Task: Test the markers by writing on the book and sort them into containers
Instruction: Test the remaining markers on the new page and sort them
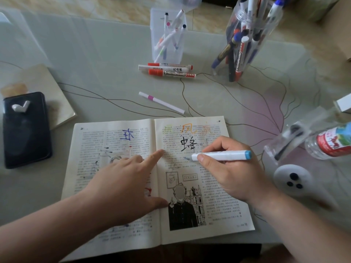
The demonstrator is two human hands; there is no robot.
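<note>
An open book [224, 209] with scribbled characters lies at the table's near edge. My left hand [123, 181] presses flat on it, index finger stretched across the spine. My right hand [233, 171] grips a white marker with a light-blue end [222, 155], its tip touching the right page. A thin white marker with a pink band [161, 102] lies beyond the book. Three whiteboard markers [169, 70] lie side by side further back. Behind them stands a clear square container [168, 35] with thin markers, and to its right a clear round container [247, 38] with thick markers.
A black phone [26, 130] with a white earbud rests on a closed book [55, 95] at the left. At the right lie a plastic bottle with a red label [330, 143], a clear box [286, 141] and a white round device [292, 179].
</note>
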